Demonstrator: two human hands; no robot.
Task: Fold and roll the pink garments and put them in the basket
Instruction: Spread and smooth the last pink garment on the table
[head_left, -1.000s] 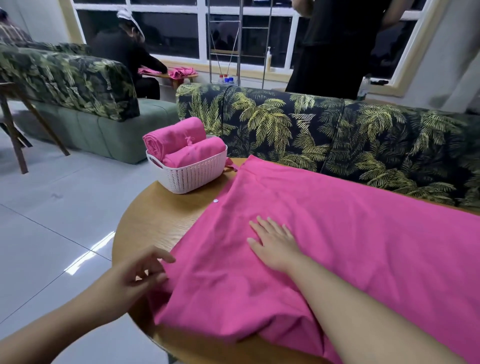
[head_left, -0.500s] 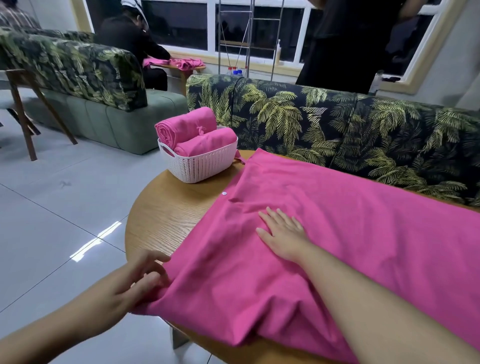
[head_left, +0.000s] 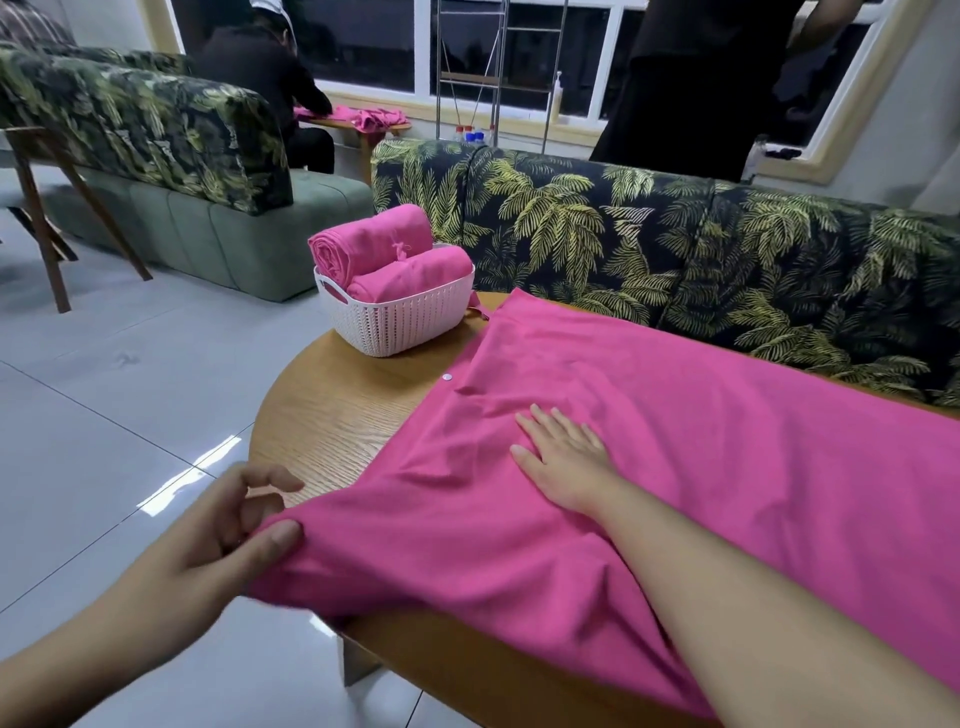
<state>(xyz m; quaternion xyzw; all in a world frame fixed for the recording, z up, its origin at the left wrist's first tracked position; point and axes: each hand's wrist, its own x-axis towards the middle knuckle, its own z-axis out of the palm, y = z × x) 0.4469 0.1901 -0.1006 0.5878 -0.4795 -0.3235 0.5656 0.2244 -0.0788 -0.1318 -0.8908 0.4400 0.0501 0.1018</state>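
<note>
A large pink garment (head_left: 701, 457) lies spread over the round wooden table (head_left: 343, 405), with a small white button near its left edge. My left hand (head_left: 234, 525) pinches the garment's near left corner between thumb and fingers, out past the table's edge. Flat on the cloth near its middle rests my right hand (head_left: 566, 457), fingers straight. At the table's far left stands a white woven basket (head_left: 400, 322) holding two rolled pink garments (head_left: 384, 260).
A palm-print sofa (head_left: 675, 249) runs right behind the table. A second sofa (head_left: 156, 156) and a wooden stand are at the left across the tiled floor. One person sits at a far table with more pink cloth; another stands behind the sofa.
My left hand has pulled the garment's near left corner outward and toward me, lifting it off the table's edge. My right hand stays pressed flat on the cloth.
</note>
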